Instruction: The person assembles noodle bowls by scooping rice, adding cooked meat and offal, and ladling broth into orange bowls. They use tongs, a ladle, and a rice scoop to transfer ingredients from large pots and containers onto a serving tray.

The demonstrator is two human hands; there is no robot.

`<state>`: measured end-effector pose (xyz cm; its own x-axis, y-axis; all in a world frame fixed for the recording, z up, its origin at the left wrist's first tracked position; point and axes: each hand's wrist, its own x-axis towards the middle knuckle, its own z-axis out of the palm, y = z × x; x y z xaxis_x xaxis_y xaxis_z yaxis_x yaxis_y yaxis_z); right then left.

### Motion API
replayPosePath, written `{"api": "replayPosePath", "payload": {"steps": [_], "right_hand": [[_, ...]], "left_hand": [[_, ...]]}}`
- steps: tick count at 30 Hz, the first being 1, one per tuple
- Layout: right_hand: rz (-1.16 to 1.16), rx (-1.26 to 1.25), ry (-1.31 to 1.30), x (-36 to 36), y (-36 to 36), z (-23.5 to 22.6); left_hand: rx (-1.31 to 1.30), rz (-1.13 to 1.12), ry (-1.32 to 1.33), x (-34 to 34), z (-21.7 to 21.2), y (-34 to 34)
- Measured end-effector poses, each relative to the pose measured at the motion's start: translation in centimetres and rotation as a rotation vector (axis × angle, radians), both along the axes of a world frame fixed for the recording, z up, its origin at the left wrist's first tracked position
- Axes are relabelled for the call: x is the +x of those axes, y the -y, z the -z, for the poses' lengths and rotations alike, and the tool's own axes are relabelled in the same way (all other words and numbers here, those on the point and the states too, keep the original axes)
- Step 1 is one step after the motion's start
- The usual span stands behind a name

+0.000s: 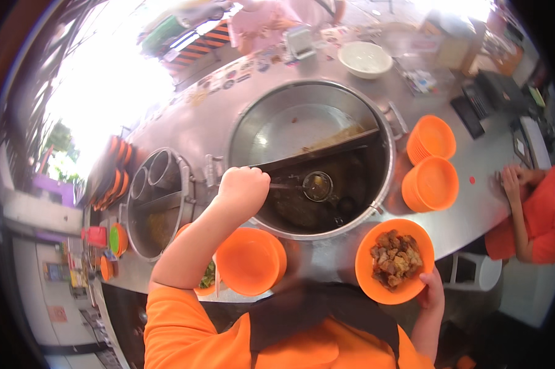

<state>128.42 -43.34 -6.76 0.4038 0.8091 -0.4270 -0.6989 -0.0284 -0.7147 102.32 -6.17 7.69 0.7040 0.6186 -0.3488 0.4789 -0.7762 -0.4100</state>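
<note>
My left hand (245, 189) is closed around the handle of a ladle (318, 186). The ladle's round bowl is down in the dark broth of a large steel pot (389, 178), on the near side of its divider (326, 149). At the right, my right hand (433, 288) grips the rim of an orange bowl (364, 270) from its lower right. Browned chunks that look like meat (395, 258) lie inside. Between my arms stands a stack of orange bowls (251, 261). Chopped greens (207, 275) show partly behind my left forearm.
A smaller divided pot (190, 184) stands left of the large one. Orange bowl stacks (430, 184) are at its right, and a white bowl (364, 59) sits behind it. A co-worker's hands (512, 178) rest on the steel counter (468, 218) at the right.
</note>
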Motion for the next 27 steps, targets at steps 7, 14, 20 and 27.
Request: {"api": "replayPosePath", "payload": {"steps": [7, 14, 20, 27], "right_hand": [[-0.067, 0.142, -0.020, -1.7, -0.6, -1.7], [-0.046, 0.172, 0.022, -4.8, -0.8, -4.1], [0.011, 0.199, 0.052, -10.5, -0.6, -6.1], [0.020, 0.267, 0.043, -19.3, -0.5, -8.3]], "left_hand": [[0.034, -0.364, 0.757, -14.8, -3.9, 3.0], [0.004, -1.004, 1.246, -33.9, -4.4, -0.5], [0.291, -1.165, 0.499, -44.0, -1.5, -5.5], [0.123, -1.076, 0.418, -47.3, 0.6, -11.4]]}}
